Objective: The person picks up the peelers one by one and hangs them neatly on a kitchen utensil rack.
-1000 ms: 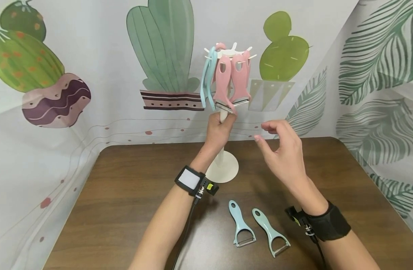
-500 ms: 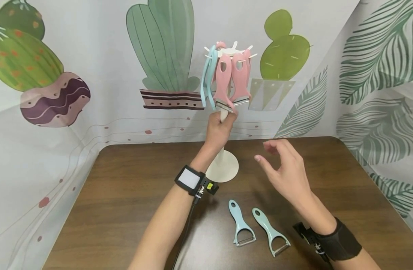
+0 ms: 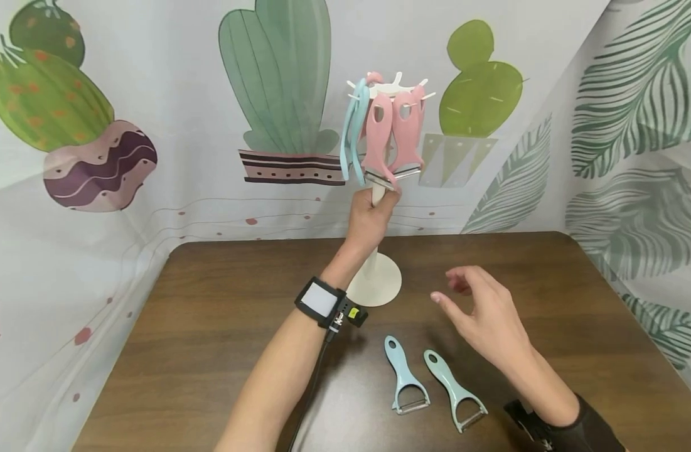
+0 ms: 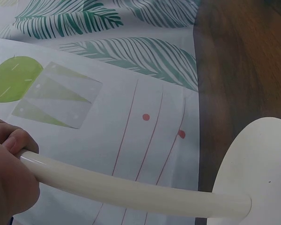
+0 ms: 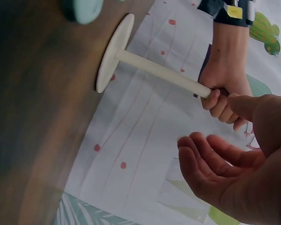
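Note:
My left hand [image 3: 369, 218] grips the upper post of a white stand [image 4: 117, 190], just under the peelers that hang from its top hooks. Pink peelers [image 3: 379, 135] hang toward the front and right, with light blue peelers [image 3: 353, 129] on the left side. The stand's round base [image 3: 376, 282] is on the table. To the right of the post, my right hand [image 3: 486, 314] is in the air with nothing in it, its fingers loosely bent. Nearest to it on the table lie a green peeler [image 3: 451, 386] and a light blue peeler [image 3: 403, 373], blades toward me.
The brown wooden table [image 3: 226, 351] backs onto a white cloth [image 3: 170, 75] printed with cacti and leaves. A thin black cable [image 3: 310, 392] runs along my left forearm. Each wrist wears a black strap with a small camera.
My right hand has moved down and away from the hanging peelers, toward the two peelers on the table. My left hand keeps its grip on the post.

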A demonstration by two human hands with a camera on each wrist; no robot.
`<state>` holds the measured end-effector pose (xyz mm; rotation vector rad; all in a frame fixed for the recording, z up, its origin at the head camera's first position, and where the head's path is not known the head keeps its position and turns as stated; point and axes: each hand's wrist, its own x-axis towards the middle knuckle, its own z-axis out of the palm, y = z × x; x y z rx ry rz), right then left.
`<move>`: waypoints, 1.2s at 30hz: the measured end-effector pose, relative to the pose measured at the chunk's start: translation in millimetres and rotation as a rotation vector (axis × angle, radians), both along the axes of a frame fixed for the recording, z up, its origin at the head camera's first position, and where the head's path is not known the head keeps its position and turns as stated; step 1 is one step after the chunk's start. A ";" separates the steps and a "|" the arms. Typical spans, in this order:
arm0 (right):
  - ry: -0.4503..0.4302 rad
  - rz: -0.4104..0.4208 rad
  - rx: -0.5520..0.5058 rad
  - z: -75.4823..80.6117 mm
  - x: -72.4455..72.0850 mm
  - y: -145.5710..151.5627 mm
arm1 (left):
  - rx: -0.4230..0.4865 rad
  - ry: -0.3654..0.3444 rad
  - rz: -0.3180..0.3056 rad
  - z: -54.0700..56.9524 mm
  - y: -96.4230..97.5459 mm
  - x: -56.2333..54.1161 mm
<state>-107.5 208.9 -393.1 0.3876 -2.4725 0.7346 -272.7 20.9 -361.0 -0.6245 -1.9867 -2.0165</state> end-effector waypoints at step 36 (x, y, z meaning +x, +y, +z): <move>-0.483 -0.107 0.154 -56.0 68.8 12.2 | -0.014 0.005 0.006 0.2 1.8 1.2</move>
